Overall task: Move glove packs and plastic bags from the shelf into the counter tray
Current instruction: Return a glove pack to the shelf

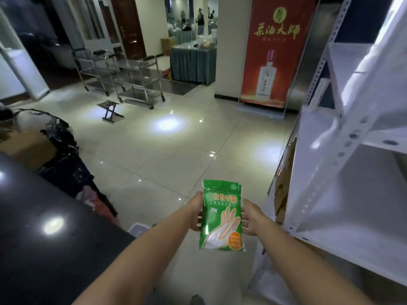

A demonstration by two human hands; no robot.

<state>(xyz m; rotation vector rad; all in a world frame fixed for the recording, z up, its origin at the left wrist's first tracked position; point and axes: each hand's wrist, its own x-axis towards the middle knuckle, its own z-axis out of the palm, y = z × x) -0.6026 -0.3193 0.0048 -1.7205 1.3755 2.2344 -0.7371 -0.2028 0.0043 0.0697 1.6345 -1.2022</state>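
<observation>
The left hand (195, 213) and right hand (251, 219) pinch a green disposable glove pack (222, 216) by its side edges, fingers curled behind it, at six o'clock above the tiled floor (176, 139); the white metal shelf (352, 164) stands at three o'clock, the dark glossy counter (44, 216) at eight. The carry looks best done flat, swung left over the counter; the tray is not plainly shown, perhaps the pale corner (139, 227) beside the counter; distant figures (200, 19) at twelve are blurred.

Fingers of left hand (193, 213) and right hand (251, 219) hidden behind the glove pack (221, 216), its small print blurred, shelf (352, 150) cut by right edge, counter (44, 227) by left, distant people (200, 20) too small to tell
</observation>
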